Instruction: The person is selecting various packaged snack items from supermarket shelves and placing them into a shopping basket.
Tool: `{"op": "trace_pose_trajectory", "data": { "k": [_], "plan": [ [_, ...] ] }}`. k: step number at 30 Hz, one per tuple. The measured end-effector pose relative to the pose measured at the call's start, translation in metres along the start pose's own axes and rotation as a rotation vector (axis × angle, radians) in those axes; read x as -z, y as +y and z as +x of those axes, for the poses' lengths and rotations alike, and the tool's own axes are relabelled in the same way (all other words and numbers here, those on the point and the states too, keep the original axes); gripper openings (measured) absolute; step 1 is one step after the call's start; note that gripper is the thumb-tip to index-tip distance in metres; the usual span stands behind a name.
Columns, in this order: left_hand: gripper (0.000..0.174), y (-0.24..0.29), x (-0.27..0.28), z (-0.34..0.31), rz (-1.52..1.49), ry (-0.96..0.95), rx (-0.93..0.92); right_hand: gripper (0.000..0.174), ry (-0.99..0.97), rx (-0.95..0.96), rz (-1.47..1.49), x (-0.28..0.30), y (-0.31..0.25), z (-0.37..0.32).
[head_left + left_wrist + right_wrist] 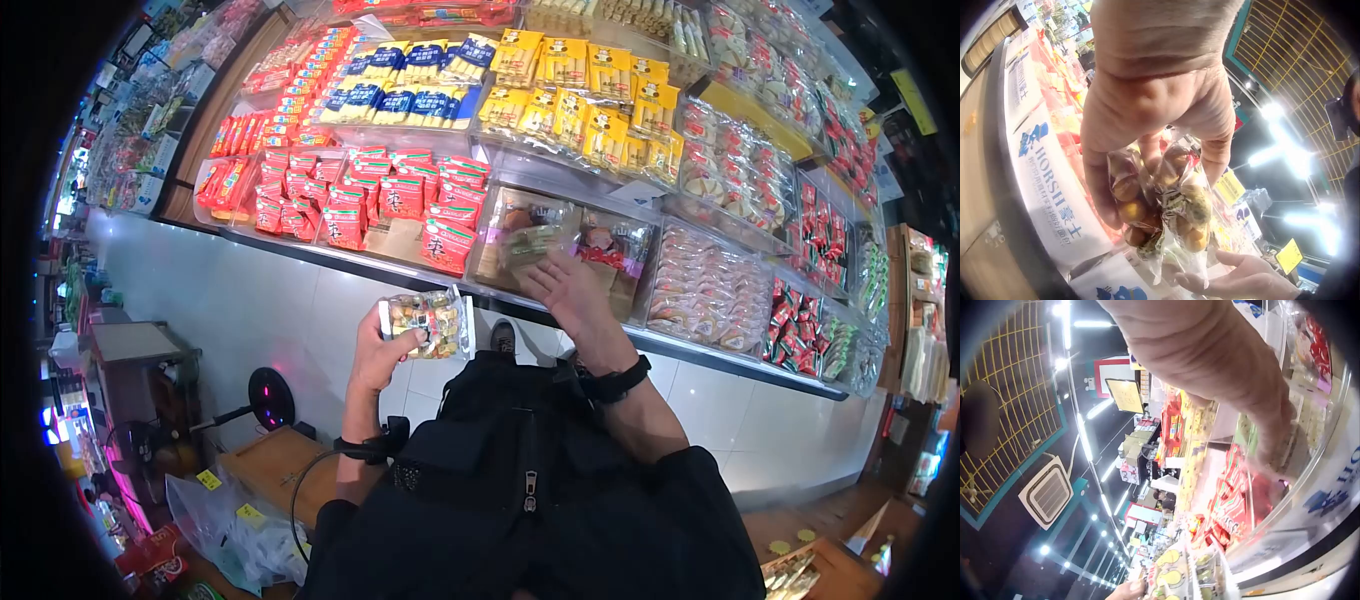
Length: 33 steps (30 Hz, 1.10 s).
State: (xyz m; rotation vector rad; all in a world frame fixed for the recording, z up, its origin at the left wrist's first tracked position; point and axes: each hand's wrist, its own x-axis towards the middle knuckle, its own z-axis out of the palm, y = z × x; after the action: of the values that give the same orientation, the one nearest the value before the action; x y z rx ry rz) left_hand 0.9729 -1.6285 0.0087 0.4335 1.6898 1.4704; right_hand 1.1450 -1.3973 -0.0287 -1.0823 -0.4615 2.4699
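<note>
Well, going by the clear bin [492, 242], my right hand [568, 295] is much the nearer one: it reaches over the bin's front edge, fingers extended and loose, with nothing clearly gripped. A blurred greenish pack [536, 240] shows just past those fingertips, over the bin; whether they touch it, or it rests on the bottom, I can't tell.

My left hand [376, 352] grips clear packs [436, 310], thumb across the front; I make out two side by side but can't be sure of the count. They sit on my side of the bin, off to its left, long axis running crosswise, roughly along the bin's front, one crimped end pointing toward my right hand. Red packets [402, 198] lie left of the bin, yellow packets [565, 112] beyond it.
</note>
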Motion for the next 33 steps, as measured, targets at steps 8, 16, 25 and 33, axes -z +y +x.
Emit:
{"op": "trace_pose_trajectory", "data": {
  "k": [8,16,25,33],
  "plan": [
    [0.046,0.009,-0.006,0.021,0.0,-0.087,0.003,0.056,0.048,0.199,-0.378,0.029,-0.014,-0.001],
    [0.048,0.009,-0.022,0.014,0.017,-0.07,0.029,0.063,0.009,0.359,-0.912,0.06,-0.024,0.036],
    [0.044,-0.011,-0.027,0.0,0.01,0.011,-0.012,0.064,-0.047,0.416,-1.275,0.068,-0.021,0.068],
    [0.041,-0.012,-0.027,-0.011,-0.024,0.06,0.012,0.073,0.099,0.48,-1.431,0.053,-0.055,0.087]
  ]
}}
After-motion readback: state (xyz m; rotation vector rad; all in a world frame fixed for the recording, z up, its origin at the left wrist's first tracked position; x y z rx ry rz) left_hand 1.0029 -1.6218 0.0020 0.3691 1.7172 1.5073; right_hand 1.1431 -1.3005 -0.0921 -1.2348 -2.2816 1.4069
